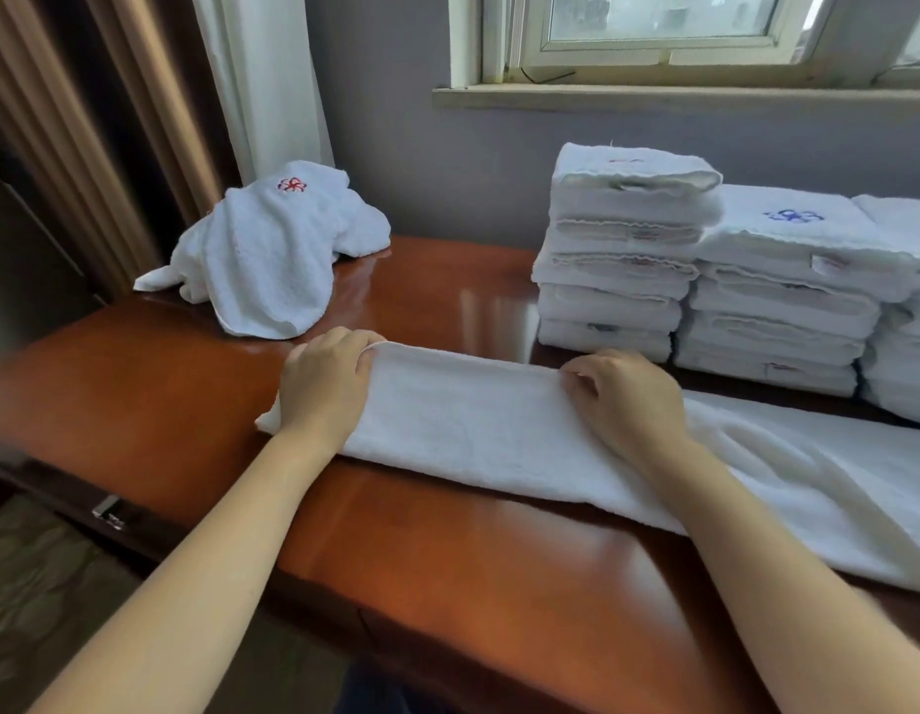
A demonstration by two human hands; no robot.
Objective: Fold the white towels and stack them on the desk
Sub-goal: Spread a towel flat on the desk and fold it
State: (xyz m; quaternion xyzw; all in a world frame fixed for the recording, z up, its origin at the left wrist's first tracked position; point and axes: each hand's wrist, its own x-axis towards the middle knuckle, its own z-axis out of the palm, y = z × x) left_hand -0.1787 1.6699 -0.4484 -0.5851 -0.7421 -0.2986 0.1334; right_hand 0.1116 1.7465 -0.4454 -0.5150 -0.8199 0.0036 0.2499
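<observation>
We've got a glossy red-brown wooden desk [164,404] set against a grey wall [421,146], w/ a white-framed window [653,23] above it. At the left hang a brown pleated curtain [86,121] and a white curtain [262,69].

Our count is three stacks of folded white towels at the back right, side by side and touching. They are the tall stack [622,260], the middle stack [787,301] w/ a blue emblem [792,215] on top, and the edge stack [906,322], cut off by the frame (layers per stack are too blurred to number).

One crumpled heap [272,249] sits back left, red emblem [291,185] up; we can't tell how many towels are in it.

One long towel [473,425] lies across the desk's front, running off to the right, w/ two hands on it. The left hand [326,383] grips its left end, fingers hooked round the far edge. The right hand [622,399], approx mid-length, pinches that same edge w/ curled fingers.
</observation>
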